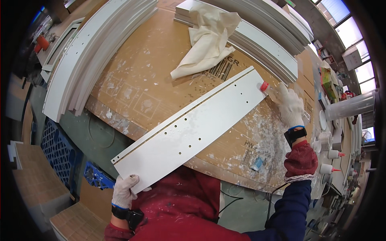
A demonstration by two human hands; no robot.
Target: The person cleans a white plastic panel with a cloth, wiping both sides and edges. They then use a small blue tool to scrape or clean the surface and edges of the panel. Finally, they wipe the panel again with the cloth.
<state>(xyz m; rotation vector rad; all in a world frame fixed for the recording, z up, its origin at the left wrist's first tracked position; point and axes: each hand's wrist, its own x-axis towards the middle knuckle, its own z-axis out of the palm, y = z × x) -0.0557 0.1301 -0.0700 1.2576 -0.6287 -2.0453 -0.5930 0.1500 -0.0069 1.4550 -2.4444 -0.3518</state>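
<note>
White and drilled with small holes, the board (193, 128) slants across the near edge of the cardboard (138, 76), its near end pinched by the gloved left hand (124, 191), while the gloved right hand (291, 107) clasps a clear, red-capped bottle (274, 94) at the far end.

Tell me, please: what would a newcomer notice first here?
A white drilled panel slants over the cardboard-covered table, its near corner in the gloved left hand. By its far end, the gloved right hand holds a clear bottle with a red cap. Beyond lies a crumpled cream cloth, partly on stacked white panels.
</note>
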